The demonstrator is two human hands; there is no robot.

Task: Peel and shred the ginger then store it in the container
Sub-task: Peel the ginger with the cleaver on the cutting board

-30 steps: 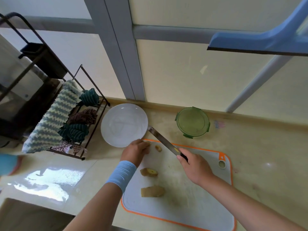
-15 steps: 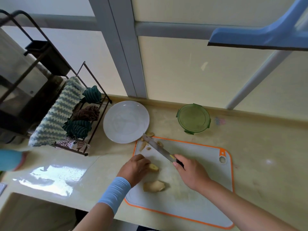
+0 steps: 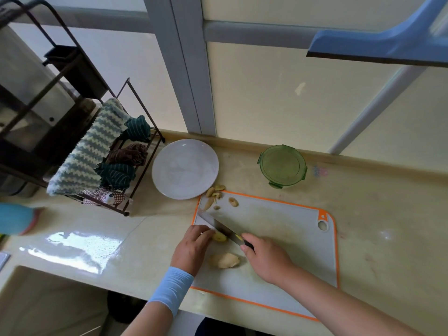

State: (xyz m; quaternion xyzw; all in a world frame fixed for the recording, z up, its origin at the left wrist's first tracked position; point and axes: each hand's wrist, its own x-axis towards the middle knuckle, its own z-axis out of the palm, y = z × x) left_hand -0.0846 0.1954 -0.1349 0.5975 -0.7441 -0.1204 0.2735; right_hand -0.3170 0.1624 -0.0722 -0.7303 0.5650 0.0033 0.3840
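Note:
On the white, orange-edged cutting board (image 3: pixel 286 229) my left hand (image 3: pixel 192 248) holds a small ginger piece (image 3: pixel 220 237) down with its fingertips. My right hand (image 3: pixel 265 258) grips the black handle of a knife (image 3: pixel 218 226), whose blade lies across the ginger piece and points to the board's left edge. A larger peeled ginger chunk (image 3: pixel 225 260) lies between my hands. Ginger scraps (image 3: pixel 214 194) are heaped at the board's far left corner. The green round container (image 3: pixel 282 166) stands behind the board, lid on.
A white plate (image 3: pixel 185 168) sits left of the container, touching the scraps. A wire rack (image 3: pixel 101 151) with cloths stands at the left. A sink (image 3: pixel 48 301) opens at the near left. A blue object (image 3: pixel 17 221) lies at the left edge.
My left hand has come back from the scraps at the far corner to the small ginger piece. The knife has swung down onto that piece.

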